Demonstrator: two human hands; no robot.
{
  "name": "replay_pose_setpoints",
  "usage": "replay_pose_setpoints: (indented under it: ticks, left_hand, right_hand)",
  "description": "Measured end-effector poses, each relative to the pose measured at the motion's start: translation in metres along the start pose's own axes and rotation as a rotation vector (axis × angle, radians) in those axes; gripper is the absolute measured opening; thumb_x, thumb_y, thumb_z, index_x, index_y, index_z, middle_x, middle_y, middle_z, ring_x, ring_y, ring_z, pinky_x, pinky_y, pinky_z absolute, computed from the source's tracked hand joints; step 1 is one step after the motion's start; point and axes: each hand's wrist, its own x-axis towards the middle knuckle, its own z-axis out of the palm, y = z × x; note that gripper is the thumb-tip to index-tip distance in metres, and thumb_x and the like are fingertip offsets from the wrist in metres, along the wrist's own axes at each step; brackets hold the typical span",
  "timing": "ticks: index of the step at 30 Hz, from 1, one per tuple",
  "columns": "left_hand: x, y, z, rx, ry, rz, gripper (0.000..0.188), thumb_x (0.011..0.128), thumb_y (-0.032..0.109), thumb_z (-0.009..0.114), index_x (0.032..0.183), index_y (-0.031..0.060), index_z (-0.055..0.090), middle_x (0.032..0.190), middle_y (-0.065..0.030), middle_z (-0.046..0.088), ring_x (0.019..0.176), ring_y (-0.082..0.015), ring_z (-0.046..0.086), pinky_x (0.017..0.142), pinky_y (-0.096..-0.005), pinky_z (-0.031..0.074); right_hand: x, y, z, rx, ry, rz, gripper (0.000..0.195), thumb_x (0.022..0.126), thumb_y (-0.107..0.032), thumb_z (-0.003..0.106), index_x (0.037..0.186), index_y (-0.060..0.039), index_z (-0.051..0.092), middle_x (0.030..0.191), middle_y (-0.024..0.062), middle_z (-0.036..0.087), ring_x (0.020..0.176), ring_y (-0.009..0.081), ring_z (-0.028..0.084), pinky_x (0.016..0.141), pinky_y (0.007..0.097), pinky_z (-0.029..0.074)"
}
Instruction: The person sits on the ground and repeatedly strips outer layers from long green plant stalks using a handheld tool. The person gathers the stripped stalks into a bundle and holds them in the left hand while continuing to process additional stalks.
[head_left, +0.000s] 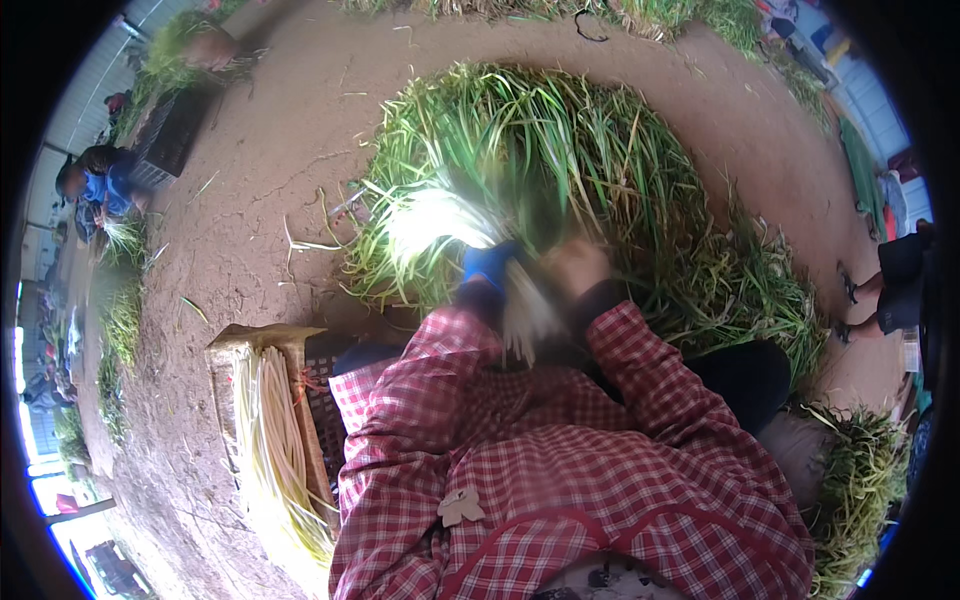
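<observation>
My left hand, in a blue glove, is closed around a bunch of long green stalks. Their pale ends point down towards my lap, and part of the bunch beyond the glove is washed out by bright light. Just right of the bunch is my bare right hand, blurred; its fingers and anything between them cannot be made out. Beyond both hands lies a large heap of long green leafy stalks.
A lined crate of pale stalks stands at my left. More greens lie at right. A person works near a black crate at far left; another person's legs show at right.
</observation>
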Motion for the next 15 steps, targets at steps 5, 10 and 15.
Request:
replay_pose_setpoints:
  ticks: [5,10,15]
  left_hand:
    - [0.003,-0.008,0.002,-0.093,-0.043,-0.066,0.019,0.072,0.003,0.068,0.09,-0.0019,0.062,0.076,-0.0087,0.065,0.064,-0.0209,0.062,0.06,-0.0324,0.05]
    - [-0.003,-0.005,0.003,-0.011,-0.081,-0.081,0.023,0.07,0.001,0.069,0.091,-0.0007,0.06,0.074,-0.0083,0.064,0.063,-0.0211,0.061,0.059,-0.0322,0.05]
    - [-0.004,-0.002,-0.001,-0.074,-0.151,-0.092,0.021,0.068,-0.003,0.068,0.087,-0.0011,0.059,0.072,-0.0074,0.063,0.061,-0.0207,0.06,0.058,-0.031,0.05]
  right_hand:
    - [0.0,0.005,-0.015,0.132,-0.232,-0.032,0.031,0.084,-0.023,0.065,0.1,0.0037,0.061,0.094,0.0084,0.063,0.084,0.0165,0.06,0.075,0.03,0.048]
    - [0.011,-0.031,-0.004,-0.029,-0.413,0.33,0.045,0.081,-0.035,0.068,0.105,0.0031,0.062,0.106,0.0135,0.062,0.098,0.0192,0.057,0.09,0.0313,0.04]
    - [0.017,-0.015,0.014,0.361,-0.268,0.272,0.032,0.08,-0.023,0.071,0.1,0.0017,0.064,0.097,0.0103,0.066,0.094,0.0173,0.059,0.088,0.0326,0.042]
